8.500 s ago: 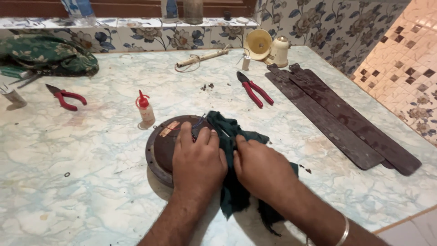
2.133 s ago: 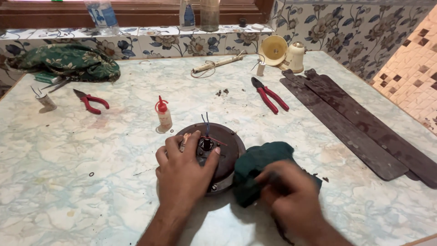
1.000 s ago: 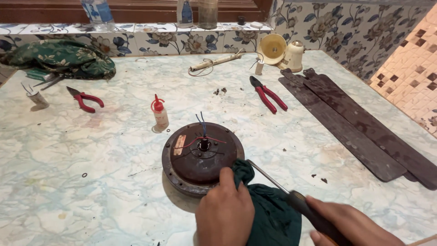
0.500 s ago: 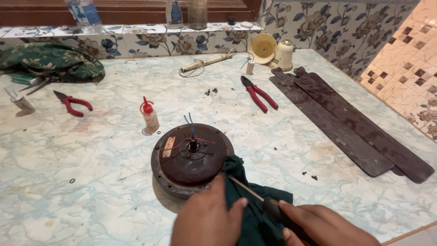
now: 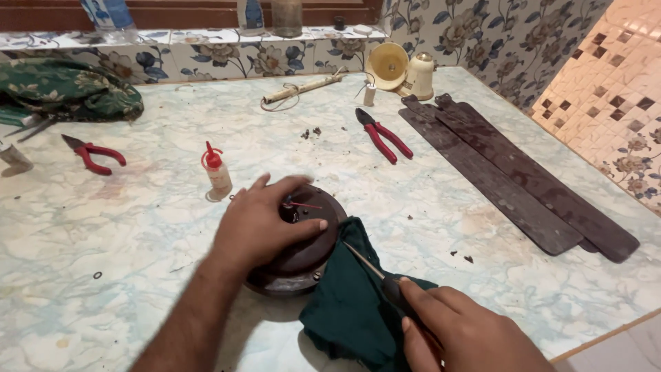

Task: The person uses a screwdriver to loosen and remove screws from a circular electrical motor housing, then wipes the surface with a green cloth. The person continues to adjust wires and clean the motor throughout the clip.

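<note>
The left hand (image 5: 265,224) lies spread flat on the round brown motor housing (image 5: 303,258) near the counter's middle. Just right, the right hand (image 5: 468,334) is clenched round a screwdriver (image 5: 375,270) crossing the green cloth (image 5: 351,303) beside it.

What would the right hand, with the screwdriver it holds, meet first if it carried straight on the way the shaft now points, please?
Probably the round motor housing: the right hand aims the screwdriver up-left over the green cloth, its tip already at the housing's edge. Depth is uncertain.
</note>
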